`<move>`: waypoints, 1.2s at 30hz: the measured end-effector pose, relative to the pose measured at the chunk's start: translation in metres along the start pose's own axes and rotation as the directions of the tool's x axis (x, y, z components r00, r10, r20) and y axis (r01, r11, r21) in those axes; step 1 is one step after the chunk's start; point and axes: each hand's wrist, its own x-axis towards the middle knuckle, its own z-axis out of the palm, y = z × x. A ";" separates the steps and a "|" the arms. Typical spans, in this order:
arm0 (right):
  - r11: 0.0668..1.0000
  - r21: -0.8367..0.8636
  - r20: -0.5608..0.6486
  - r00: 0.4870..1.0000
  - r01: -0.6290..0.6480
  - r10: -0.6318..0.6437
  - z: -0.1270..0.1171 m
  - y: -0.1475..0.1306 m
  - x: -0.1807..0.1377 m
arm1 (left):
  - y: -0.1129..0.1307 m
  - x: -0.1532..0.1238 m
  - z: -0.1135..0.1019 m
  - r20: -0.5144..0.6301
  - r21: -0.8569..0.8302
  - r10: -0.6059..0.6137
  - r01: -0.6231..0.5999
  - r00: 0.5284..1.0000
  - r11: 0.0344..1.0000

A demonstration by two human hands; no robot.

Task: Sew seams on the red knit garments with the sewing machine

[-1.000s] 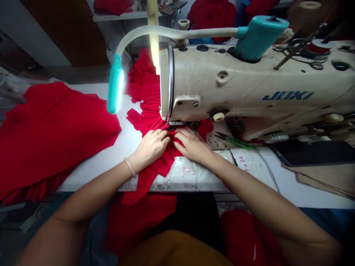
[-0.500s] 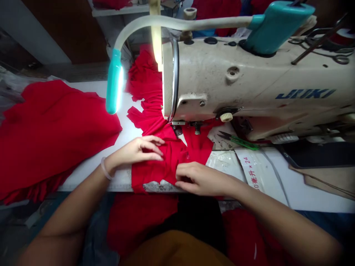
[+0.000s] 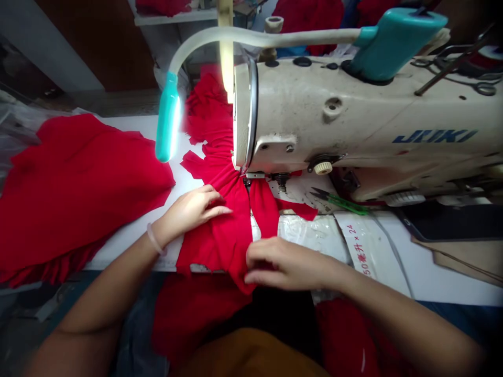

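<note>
A length of red fabric (image 3: pixel 223 235) runs from behind the sewing machine (image 3: pixel 314 110), beneath its needle area, to the table's front edge. On the fabric's left part rests my left hand (image 3: pixel 196 208), thumb and fingers apart. My right hand (image 3: pixel 275 263) is closed, with the fabric's right edge between thumb and fingers, pulled toward my body. Gathers run back from the presser foot (image 3: pixel 247 182), which sits over the cloth. A narrower red strip (image 3: pixel 265 207) lies right of the foot. The curled fingers partly hide the gripped edge.
A pile of red fabric pieces (image 3: pixel 86 193) covers the table's left side. Green-handled thread snips (image 3: pixel 341 202) lie under the machine arm, near a dark phone-like slab (image 3: pixel 451 222). A lit teal lamp (image 3: pixel 168 118) hangs left of the machine head. More red cloth (image 3: pixel 196 309) drapes across my lap.
My right hand has drawn the fabric edge slightly toward me, and the bunched cloth is now straighter. My left hand has shifted slightly left. The view has moved a little.
</note>
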 end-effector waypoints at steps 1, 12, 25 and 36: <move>0.998 -0.053 -0.119 0.993 -0.025 0.019 -0.002 0.006 0.006 | 0.002 0.004 0.004 -0.073 0.032 -0.012 0.014 0.997 0.999; 0.808 -0.564 -0.378 0.923 -0.168 -0.072 -0.004 0.050 0.014 | 0.019 0.022 0.027 -0.138 0.508 -0.297 0.325 0.945 0.798; 0.837 -0.544 -0.334 0.901 0.057 -0.278 0.020 0.044 0.022 | -0.001 0.008 0.038 -0.260 0.385 0.087 0.021 0.962 0.923; 0.755 -0.632 -0.451 0.875 -0.175 -0.175 0.000 0.071 0.029 | -0.010 0.044 0.021 -0.088 0.407 -0.190 0.209 0.978 0.889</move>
